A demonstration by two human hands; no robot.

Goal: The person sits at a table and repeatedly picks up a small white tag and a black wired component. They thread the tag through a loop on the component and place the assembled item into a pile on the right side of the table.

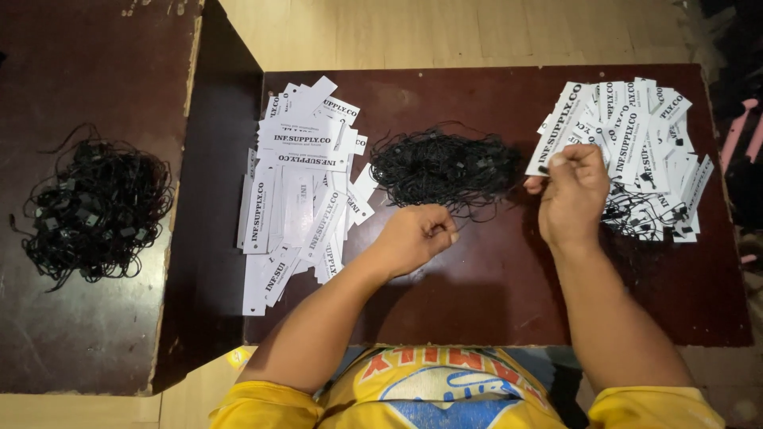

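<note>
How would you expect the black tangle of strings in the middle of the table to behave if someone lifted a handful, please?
The black tangle of strings looks thin and loose, so it would probably droop limply. Its strands cross and loop, so neighbours would likely drag along. It seems light for its bulk, being mostly air between strands.

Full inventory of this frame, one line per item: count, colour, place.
Unstrung tag pile: one heap, count unclear, white card with black print, left part of the dark red table.
Loose string pile: one tangle, black, table centre, between the two tag piles.
Strung tag pile: one heap, white tags with black strings, table right.
Second string tangle: one, black, on the worn dark side table at left.
Floor: light wood, behind the tables.
Held tag: one, white, in the right hand.
Left hand: closed, fingertips pinched at the string pile's near edge.
Right hand: pinching the tag's lower end.
Shirt: yellow, bottom edge.
</note>
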